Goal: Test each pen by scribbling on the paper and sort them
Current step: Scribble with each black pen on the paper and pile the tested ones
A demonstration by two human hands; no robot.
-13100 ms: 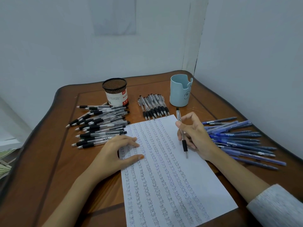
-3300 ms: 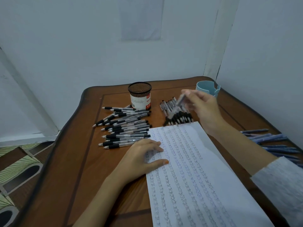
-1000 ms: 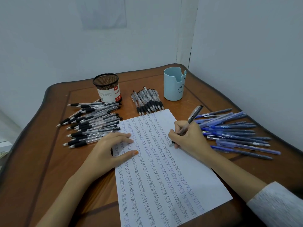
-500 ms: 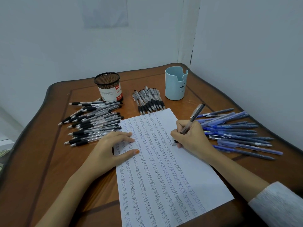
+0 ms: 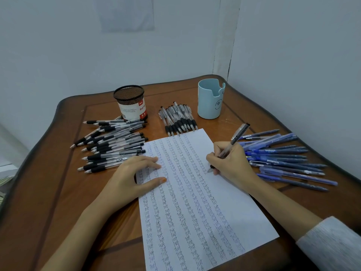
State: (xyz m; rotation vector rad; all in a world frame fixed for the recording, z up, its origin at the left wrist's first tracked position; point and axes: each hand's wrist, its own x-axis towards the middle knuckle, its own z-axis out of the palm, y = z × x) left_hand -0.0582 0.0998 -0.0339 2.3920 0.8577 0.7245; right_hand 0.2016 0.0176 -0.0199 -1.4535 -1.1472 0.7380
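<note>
- The right hand [image 5: 232,165] is wrapped around a clear-barrelled click pen with a dark grip [image 5: 237,133] in a normal writing hold. Its tip is down on the white sheet of paper [image 5: 240,208], near the right edge and about a third of the way down.
- The left hand [image 5: 134,173] isn't holding anything. It lies flat with relaxed fingers and thumb spread, pinning the sheet's left edge to the brown wooden table [image 5: 58,192].
- The paper is already packed with columns of tiny "Test" scrawls, so I'd say we're well into the job, and right now this pen is getting its scribble.
- There are three groups of pens:
  - a messy heap of clear black-grip pens [image 5: 113,143] left of the sheet
  - a tidy row of similar black-grip pens [image 5: 178,120] just above its top edge
  - a fan of blue pens [image 5: 283,159] to the right, just beside the writing hand
- The black mesh cup with a white label [image 5: 130,102] and the pale blue plastic cup [image 5: 211,100] stand at the back. I can't see any pens in either.
- Next move, I reckon: check whether the mark came out clean, then lift the pen and lay it with its group. It looks like the black-grip kind, but honestly I can't tell which pile means tested.
- The left hand should hold the sheet flat so it doesn't skid mid-stroke.
</note>
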